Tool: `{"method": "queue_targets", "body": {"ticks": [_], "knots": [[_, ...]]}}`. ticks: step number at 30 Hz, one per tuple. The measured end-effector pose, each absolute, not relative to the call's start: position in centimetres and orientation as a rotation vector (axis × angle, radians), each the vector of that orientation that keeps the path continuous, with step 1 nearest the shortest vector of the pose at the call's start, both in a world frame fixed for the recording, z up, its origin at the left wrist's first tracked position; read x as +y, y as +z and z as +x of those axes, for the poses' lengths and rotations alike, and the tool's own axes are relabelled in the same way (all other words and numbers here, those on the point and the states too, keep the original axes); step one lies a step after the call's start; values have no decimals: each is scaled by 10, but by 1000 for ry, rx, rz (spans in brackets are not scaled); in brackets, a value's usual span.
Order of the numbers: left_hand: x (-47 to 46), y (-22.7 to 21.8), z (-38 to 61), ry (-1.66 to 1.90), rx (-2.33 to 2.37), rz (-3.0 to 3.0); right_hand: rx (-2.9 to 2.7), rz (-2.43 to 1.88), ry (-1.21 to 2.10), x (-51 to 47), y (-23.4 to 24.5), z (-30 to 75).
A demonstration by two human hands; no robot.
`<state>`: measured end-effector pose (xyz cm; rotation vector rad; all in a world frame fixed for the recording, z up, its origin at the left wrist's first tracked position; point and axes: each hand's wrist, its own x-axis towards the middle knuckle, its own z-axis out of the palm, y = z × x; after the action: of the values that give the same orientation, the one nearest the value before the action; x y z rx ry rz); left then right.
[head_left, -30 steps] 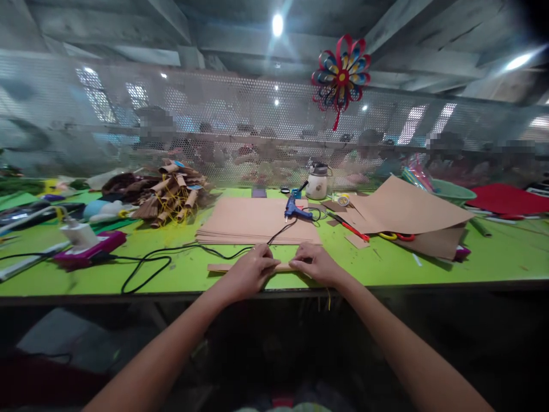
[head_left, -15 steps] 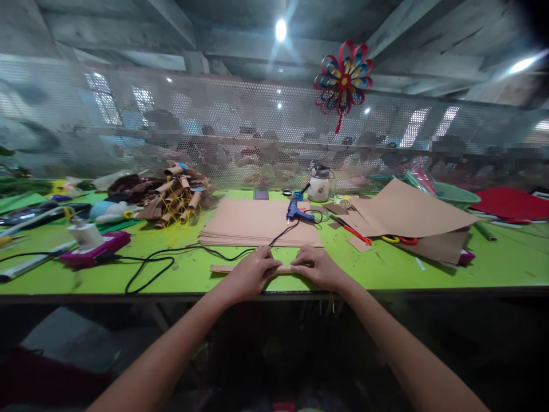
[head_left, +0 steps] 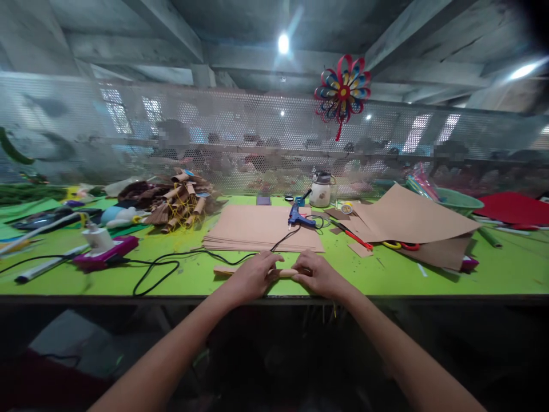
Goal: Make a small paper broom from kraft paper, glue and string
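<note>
Paper roll (head_left: 286,273), thin brown tube, lies along the table's (head_left: 386,280) near edge, roughly mid-length. Left part sticks out past the left hand (head_left: 257,276) and looks flatter than the bit between the hands. Right end hidden.

Left hand: thumb and fingers pinching the roll, index finger partly raised. Right hand (head_left: 316,273): fingertips closed on it further right, short gap between the two. How hard either grips, can't tell.

Risks, my read:
- Uneven pressure left vs right: roll could go skewed or cone-shaped. The flatter left part is the weak spot.
- Pinch slackens: paper could spring open.
- Close to the near edge: a slip could drop it off.

Just beyond: stack of brown sheets (head_left: 253,223), glue gun (head_left: 300,218) lying on its right part. Black cord (head_left: 160,263) runs off the stack's near edge, passes just behind the left hand, loops down towards the table's near edge. A left forearm snag there could drag the gun; if it's hot (can't tell), sheets or fingers suffer.

Right of the stack: red-handled tool (head_left: 362,243), loose brown sheet (head_left: 416,220). Towards the far edge, left: tangled bundle of rolls (head_left: 180,200) with yellow string.
</note>
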<state>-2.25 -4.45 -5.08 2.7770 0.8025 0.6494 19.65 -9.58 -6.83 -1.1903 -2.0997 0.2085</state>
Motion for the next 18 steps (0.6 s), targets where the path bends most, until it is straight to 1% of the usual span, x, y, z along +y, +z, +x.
{"method": "queue_targets", "body": {"ticks": [8, 13, 15, 18], "knots": [[-39, -45, -20, 605, 800, 2786, -2177, -1158, 184, -93, -71, 198], [-34, -36, -20, 623, 758, 2803, -2103, -1139, 259, -92, -72, 199], [-41, -25, -23, 767, 753, 2797, -2017, -1147, 306, -92, -70, 200], [-67, -12, -28, 1326, 721, 2625, -1851, -1162, 413, -92, -65, 205]]}}
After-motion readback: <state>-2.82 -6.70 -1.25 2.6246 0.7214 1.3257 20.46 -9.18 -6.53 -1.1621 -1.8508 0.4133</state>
